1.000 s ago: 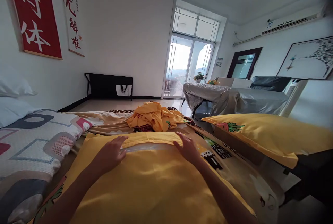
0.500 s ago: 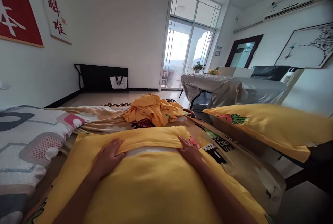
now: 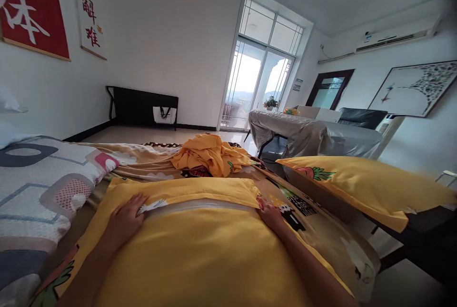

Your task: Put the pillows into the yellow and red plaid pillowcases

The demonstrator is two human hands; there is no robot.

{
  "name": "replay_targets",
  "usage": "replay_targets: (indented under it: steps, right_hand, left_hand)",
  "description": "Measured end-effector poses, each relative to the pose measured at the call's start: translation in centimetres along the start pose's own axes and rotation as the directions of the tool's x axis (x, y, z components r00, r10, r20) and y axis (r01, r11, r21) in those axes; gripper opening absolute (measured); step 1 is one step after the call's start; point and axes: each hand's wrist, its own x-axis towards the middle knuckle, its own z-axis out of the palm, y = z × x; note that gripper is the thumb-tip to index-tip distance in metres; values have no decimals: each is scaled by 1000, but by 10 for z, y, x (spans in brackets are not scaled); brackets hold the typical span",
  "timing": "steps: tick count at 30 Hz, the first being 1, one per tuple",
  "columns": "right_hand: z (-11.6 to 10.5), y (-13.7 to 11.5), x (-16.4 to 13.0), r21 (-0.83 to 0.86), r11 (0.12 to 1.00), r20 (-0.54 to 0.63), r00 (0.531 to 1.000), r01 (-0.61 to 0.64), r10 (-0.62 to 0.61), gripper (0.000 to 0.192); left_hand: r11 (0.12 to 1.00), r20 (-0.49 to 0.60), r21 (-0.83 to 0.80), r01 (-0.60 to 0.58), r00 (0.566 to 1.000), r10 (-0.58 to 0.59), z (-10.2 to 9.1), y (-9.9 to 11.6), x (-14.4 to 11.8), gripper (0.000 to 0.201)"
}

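A plump yellow pillow in its pillowcase (image 3: 207,254) lies right in front of me, with the open end facing away. Across that end runs a flap (image 3: 203,188), and a pale strip of the inner pillow shows beneath it. My left hand (image 3: 126,216) is closed on the left part of the flap's edge, where a bit of white printed cloth is turned out. At the right end of the opening, my right hand (image 3: 270,212) has its fingers curled on the pillowcase edge; its fingertips are partly hidden.
Crumpled orange-yellow cloth (image 3: 209,154) lies beyond the pillow on the patterned bed cover (image 3: 314,235). A patterned white-grey pillow (image 3: 46,183) is at left. Another yellow pillow (image 3: 353,178) rests at right. A plastic-covered table (image 3: 303,128) stands farther back.
My left hand has slid left along the flap, and my right hand slightly right, to the opening's ends. White printed cloth now shows by the left hand. The view has tilted a little.
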Motion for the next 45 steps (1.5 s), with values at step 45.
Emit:
replay_targets:
  steps: [45]
  right_hand:
    - [-47,-4,9,103,982,20,987,159,-162,52]
  left_hand:
    - [961,170,-175,-213,955,243,-26,-14,17,64]
